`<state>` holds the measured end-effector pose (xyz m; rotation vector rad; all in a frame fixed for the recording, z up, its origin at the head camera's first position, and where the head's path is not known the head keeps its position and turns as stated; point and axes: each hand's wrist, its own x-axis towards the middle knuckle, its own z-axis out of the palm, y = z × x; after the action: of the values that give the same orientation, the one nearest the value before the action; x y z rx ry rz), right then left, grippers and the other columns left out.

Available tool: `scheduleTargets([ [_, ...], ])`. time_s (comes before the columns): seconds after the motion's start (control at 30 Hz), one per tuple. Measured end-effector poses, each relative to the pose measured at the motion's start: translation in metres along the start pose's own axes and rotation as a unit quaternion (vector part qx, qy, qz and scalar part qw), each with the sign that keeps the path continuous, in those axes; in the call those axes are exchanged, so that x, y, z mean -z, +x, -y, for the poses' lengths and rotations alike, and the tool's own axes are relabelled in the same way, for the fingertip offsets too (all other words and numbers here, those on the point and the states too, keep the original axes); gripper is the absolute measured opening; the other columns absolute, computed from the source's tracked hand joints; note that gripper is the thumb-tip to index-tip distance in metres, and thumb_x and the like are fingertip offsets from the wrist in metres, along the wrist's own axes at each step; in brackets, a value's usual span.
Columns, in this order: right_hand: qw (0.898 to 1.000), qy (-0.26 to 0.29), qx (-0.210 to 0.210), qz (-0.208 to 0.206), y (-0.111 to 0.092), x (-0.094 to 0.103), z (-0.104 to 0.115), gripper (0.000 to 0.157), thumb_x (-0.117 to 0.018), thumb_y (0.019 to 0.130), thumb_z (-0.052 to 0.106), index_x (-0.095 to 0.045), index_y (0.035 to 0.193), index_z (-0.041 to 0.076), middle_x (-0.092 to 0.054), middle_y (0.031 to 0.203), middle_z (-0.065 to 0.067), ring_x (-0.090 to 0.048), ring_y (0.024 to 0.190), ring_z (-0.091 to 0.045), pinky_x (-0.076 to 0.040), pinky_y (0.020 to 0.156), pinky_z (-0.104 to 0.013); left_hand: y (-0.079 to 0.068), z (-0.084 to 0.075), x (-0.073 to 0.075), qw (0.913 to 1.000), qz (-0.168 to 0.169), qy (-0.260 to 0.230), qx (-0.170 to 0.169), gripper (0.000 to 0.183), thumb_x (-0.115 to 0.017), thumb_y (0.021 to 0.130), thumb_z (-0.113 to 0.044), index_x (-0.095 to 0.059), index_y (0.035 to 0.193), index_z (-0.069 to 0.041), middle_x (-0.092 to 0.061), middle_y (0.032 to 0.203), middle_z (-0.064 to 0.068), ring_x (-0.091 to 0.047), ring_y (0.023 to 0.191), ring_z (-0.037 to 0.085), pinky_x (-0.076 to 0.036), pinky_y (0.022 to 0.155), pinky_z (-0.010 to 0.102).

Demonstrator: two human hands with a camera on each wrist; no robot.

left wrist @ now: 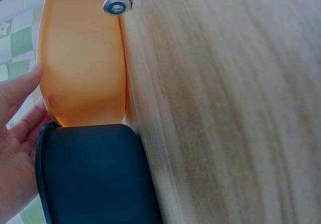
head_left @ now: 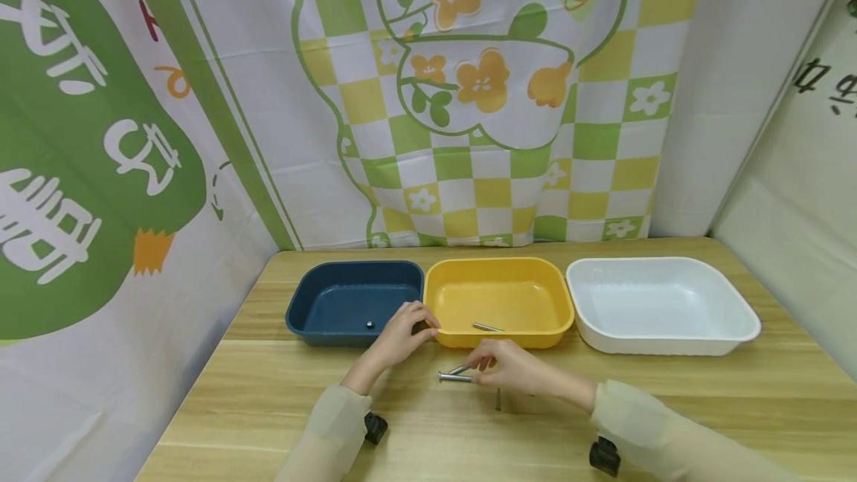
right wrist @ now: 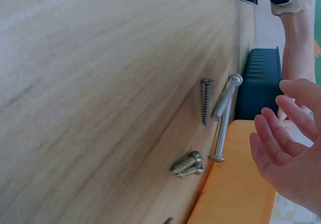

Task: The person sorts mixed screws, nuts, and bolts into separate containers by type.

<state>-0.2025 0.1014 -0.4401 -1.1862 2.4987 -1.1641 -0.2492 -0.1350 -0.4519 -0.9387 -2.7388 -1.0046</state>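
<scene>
My left hand (head_left: 402, 337) is at the corner where the navy bin (head_left: 321, 338) meets the yellow bin (head_left: 502, 339). Its thumb and fingers lie loosely at the yellow rim. Over the table in front of the yellow bin is my right hand (head_left: 505, 369), fingers loosely bent. In the right wrist view those fingers hold nothing and stand apart from two long silver bolts (right wrist: 221, 133) lying crossed on the wood. Beside the bolts is a pointed screw (right wrist: 206, 101), and two short screws (right wrist: 188, 164) lie together nearby. The left wrist view shows one bolt head (left wrist: 117, 6).
A white bin (head_left: 669, 345) stands to the right of the yellow one, all three in a row. A small shiny metal piece (head_left: 370, 324) lies in the navy bin and a metal rod-like piece (head_left: 487, 327) in the yellow one. Printed curtains (head_left: 469, 192) hang behind the wooden table (head_left: 228, 393).
</scene>
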Motion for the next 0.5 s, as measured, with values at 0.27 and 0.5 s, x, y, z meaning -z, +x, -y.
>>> scheduleTargets([
  [0.27,1.000,0.006,-0.011,0.017,0.0038,-0.0054,-0.0046,0.017,-0.066,0.080,0.005,-0.068,0.097,0.001,-0.064,0.091,-0.010,-0.059,0.079,-0.014,-0.050,0.071,-0.026,-0.0001,-0.0007,0.0002,0.9999,-0.006,0.008,-0.012,0.006,-0.061,0.087,-0.016,-0.064,0.089,-0.012,-0.057,0.096,0.002,-0.049,0.093,0.023,-0.041,0.081,0.034],
  [0.5,0.999,0.015,-0.026,0.038,0.0065,-0.0079,-0.0075,0.019,-0.065,0.080,0.003,-0.067,0.098,0.000,-0.063,0.093,-0.011,-0.060,0.081,-0.016,-0.050,0.072,-0.025,-0.0007,-0.0014,0.0002,0.9998,-0.011,0.007,-0.012,0.005,-0.062,0.087,-0.016,-0.064,0.089,-0.012,-0.057,0.095,0.002,-0.049,0.092,0.022,-0.041,0.080,0.034],
])
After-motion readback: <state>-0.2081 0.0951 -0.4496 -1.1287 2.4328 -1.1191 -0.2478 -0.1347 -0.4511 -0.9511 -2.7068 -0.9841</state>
